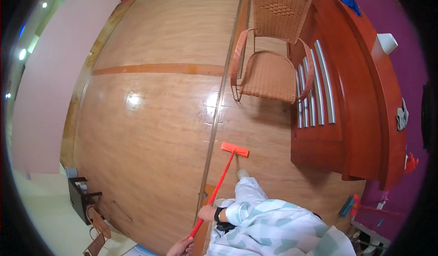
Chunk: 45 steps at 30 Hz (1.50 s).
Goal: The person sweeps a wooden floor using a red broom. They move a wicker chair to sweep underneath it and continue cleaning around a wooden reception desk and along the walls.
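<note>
My right hand (207, 213), with a dark band on its wrist, grips the red handle of a long-handled floor brush (223, 175). Lower in the picture, near the handle's top end, my left hand (181, 246) is closed around it and partly cut off by the frame. The orange-red brush head (235, 149) is at the wood-look floor (154, 129), just ahead of my light shoe (242, 174). Short bristles show under its right end. A metal floor strip (213, 133) runs along the left of the head.
A woven armchair (270, 71) stands ahead, beside a reddish wooden counter (362, 119). On the counter are a white paper roll (387, 43), a grey cloth (402, 115) and a blue cloth (348, 3). Another brush (349, 205) leans at right. More chairs (97, 225) stand lower left.
</note>
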Available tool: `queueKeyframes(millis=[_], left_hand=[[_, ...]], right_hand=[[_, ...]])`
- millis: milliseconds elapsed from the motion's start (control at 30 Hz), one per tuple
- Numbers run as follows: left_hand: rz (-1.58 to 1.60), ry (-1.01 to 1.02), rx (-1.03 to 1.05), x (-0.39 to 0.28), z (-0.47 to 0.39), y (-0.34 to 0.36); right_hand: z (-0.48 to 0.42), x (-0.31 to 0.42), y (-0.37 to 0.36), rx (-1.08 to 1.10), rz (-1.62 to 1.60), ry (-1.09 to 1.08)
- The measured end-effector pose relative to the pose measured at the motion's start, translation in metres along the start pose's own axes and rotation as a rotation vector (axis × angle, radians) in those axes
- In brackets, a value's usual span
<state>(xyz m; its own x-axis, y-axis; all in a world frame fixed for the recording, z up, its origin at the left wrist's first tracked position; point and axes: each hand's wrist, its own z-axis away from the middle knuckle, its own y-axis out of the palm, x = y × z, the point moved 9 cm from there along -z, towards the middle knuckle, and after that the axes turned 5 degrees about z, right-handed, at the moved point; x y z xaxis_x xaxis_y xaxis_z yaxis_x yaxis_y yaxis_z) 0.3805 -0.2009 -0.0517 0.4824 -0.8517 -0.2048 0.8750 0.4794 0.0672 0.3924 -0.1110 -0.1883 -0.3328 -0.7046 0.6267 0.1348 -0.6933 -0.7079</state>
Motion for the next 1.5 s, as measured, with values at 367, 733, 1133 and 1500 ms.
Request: queueKeyframes(millis=[367,733,1133,1500], left_hand=[[0.036,-0.110,0.395,-0.049,-0.104,0.136],[0.056,0.141,0.595,-0.135,-0.043,0.159],[-0.192,0.161,0.906,-0.254,-0.041,0.267],[-0.330,0.332,0.941,-0.358,-0.054,0.309]], right_hand=[[0.064,-0.176,-0.066,-0.267,0.093,0.269],[0.083,-0.167,-0.130,-0.590,-0.138,0.337],[0.113,-0.213,-0.272,-0.891,-0.304,0.411],[0.149,-0.302,-0.337,-1.310,-0.489,0.443]])
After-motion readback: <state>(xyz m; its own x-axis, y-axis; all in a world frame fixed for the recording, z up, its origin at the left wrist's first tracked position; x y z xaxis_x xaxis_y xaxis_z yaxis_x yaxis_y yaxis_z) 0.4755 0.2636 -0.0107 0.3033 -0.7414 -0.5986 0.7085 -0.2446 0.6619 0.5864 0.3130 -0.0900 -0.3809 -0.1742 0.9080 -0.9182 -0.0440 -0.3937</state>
